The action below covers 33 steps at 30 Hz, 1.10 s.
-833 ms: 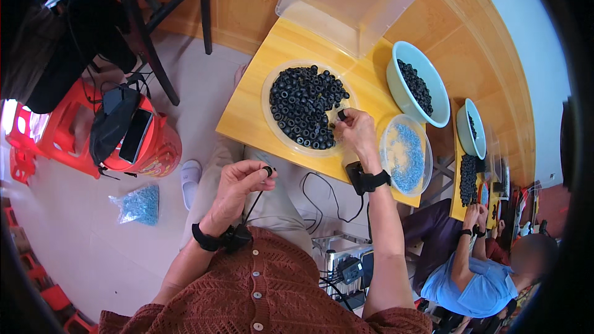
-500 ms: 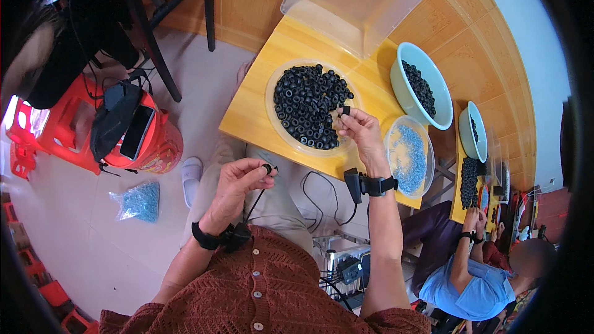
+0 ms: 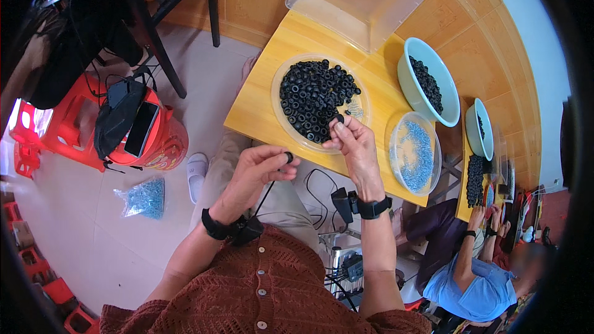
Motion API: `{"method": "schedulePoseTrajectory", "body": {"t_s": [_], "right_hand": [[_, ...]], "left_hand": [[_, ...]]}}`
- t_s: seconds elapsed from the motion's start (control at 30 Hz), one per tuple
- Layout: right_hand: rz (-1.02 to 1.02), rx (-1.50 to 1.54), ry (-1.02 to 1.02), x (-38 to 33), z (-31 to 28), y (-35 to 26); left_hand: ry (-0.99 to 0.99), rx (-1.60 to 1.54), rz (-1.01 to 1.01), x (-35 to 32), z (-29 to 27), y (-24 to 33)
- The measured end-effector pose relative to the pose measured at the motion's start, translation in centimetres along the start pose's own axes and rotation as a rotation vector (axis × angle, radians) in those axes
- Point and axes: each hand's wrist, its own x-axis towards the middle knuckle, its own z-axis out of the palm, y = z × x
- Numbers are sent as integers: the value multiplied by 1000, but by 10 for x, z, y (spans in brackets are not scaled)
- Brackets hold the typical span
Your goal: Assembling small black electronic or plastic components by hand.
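A clear round dish (image 3: 279, 119) heaped with small black rubber rings (image 3: 312, 100) sits on a yellow wooden table (image 3: 260, 111). My right hand (image 3: 351, 143) is raised just off the dish's near rim, its fingertips pinched on one black ring (image 3: 340, 118). My left hand (image 3: 260, 168) is over my lap below the table edge, pinching another black ring (image 3: 288, 157) on a thin black cord that hangs down. Both wrists wear black bands.
A clear dish of pale blue small parts (image 3: 413, 150) lies to the right. A teal bowl of black rings (image 3: 428, 80) and a clear plastic bin (image 3: 359, 0) stand farther back. A red stool with a phone (image 3: 139, 133) and a bag of blue parts (image 3: 143, 198) sit left. A seated person in blue (image 3: 476, 278) works at right.
My right hand has drawn back from the heap toward me with a ring in its fingertips. My left hand has stayed over my lap, holding its ring and cord.
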Motion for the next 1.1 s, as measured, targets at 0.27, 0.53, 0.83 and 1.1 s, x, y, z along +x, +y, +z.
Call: {"method": "schedulePoseTrajectory", "body": {"t_s": [0.27,0.53,0.83,1.1], "right_hand": [[-393,-569,-7,-21,24,-1],[-413,-571,-12,-30,31,-4],[-519,-700,-21,-32,37,-7],[-570,-834,-30,-38,41,-16]], "left_hand": [[-160,-182,-62,26,19,8],[-228,-254,-72,28,10,5],[-243,-193,-85,26,5,7],[-259,-200,-47,23,6,6]]}}
